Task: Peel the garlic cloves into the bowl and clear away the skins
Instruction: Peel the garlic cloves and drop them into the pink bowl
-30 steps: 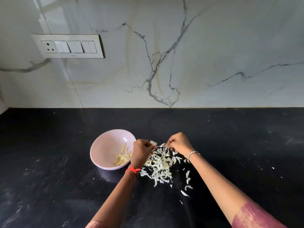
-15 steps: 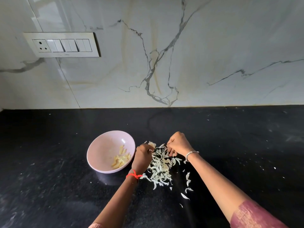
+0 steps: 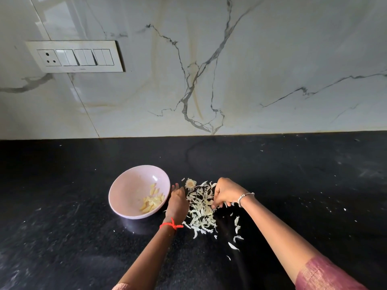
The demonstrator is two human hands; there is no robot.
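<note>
A pale pink bowl [image 3: 125,191] stands on the black counter and holds several peeled garlic cloves [image 3: 152,200] on its right side. To its right lies a loose pile of white garlic skins [image 3: 201,210], with a dried garlic root end [image 3: 190,183] at the far edge. My left hand [image 3: 177,200], a red thread at the wrist, stands edge-on between the bowl and the pile with its fingers straight. My right hand [image 3: 225,193], with a beaded bracelet, rests on the pile's right side, fingers curled down and their tips among the skins. Neither hand visibly holds a clove.
Stray skin flakes [image 3: 236,229] lie to the right and near side of the pile. Small white specks dot the black counter [image 3: 293,185]. A marble wall [image 3: 230,70] rises behind it, with a switch and socket plate [image 3: 75,56] at the upper left.
Both hands were pinched together above the pile's far edge. They have dropped apart onto either side of the skins, the left hand flattened and the right fingers spread downward.
</note>
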